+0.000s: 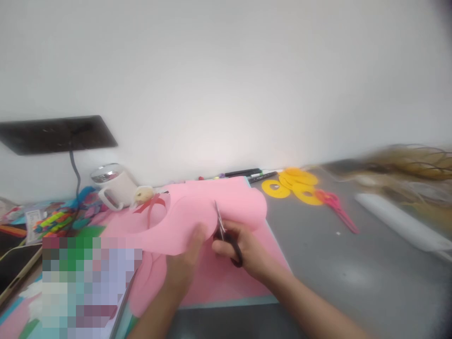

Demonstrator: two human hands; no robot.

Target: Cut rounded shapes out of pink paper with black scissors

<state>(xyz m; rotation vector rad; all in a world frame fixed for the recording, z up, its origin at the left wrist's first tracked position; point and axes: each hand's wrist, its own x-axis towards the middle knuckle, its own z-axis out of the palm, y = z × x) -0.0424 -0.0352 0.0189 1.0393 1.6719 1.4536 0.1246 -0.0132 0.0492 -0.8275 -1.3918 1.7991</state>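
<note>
A pink sheet of foam or paper (pixel 183 216) is held up over more pink sheets (pixel 226 278) on the table. My left hand (pixel 185 263) pinches its near edge, thumb on top. My right hand (pixel 243 252) is closed through the black handles of a pair of scissors (pixel 222 228), whose blades point up and away into the pink sheet. A curved cut edge shows at the sheet's left side.
Yellow paper rings (pixel 294 186) and red-handled scissors (pixel 337 207) lie on the grey table at the right. Markers (pixel 247 174) line the wall. A white mug (pixel 115 186), coloured craft bits (pixel 52 219) and a dark wall plate (pixel 56 134) are at the left. A white roll (pixel 399 221) lies far right.
</note>
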